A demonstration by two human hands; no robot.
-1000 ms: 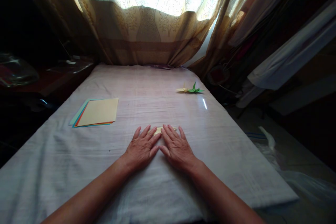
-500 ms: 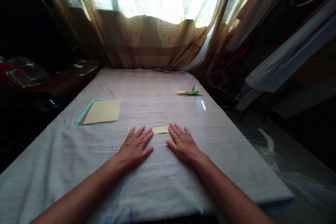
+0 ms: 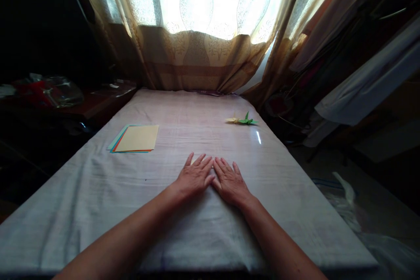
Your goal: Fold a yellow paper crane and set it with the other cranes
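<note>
My left hand [image 3: 196,176] lies flat with its fingers spread, covering most of a narrow folded strip of pale yellow paper [image 3: 193,162]. Beside it, my right hand [image 3: 230,180] also rests flat, fingers outstretched. The fingertips and thumbs of both hands meet or nearly meet. Only small slivers of the strip show around the fingers. A stack of coloured paper sheets [image 3: 138,138], cream on top, lies to the left. Two small folded paper figures, one cream [image 3: 233,120] and one green [image 3: 247,120], stand at the back right.
A pale cloth covers the table [image 3: 183,127]. Behind it hangs a patterned curtain [image 3: 197,52]. Plastic packaging [image 3: 64,92] sits on a dark surface at the left. White cloth [image 3: 348,105] hangs at the right, with clear plastic on the floor below.
My left hand has slid right over the paper strip and now meets my right hand. The whole view has shifted slightly.
</note>
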